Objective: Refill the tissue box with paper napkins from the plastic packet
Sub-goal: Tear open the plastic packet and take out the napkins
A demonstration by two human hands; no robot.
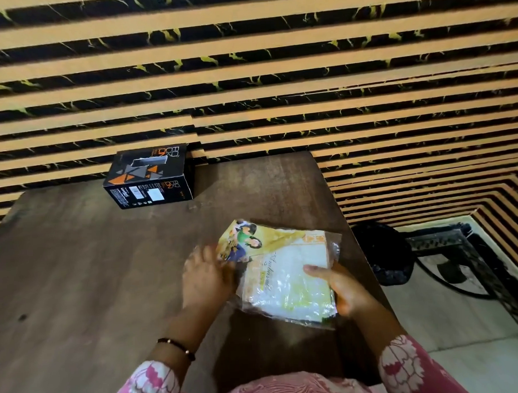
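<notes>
A clear plastic packet [285,272] with a yellow printed label and white paper napkins inside lies on the brown wooden table [77,278], near its right edge. My right hand [342,290] grips the packet's near right corner, thumb on top. My left hand [206,276], blurred, holds the packet's left side by the printed flap. The black tissue box [150,177] with orange and grey triangles stands at the table's far edge against the wall, well apart from both hands. Its top slot looks dark.
A wall of black and tan stripes [276,76] rises behind the table. To the right, past the table edge, are a dark round object [382,250], a black cable and an ornate black frame [449,238] on a pale floor.
</notes>
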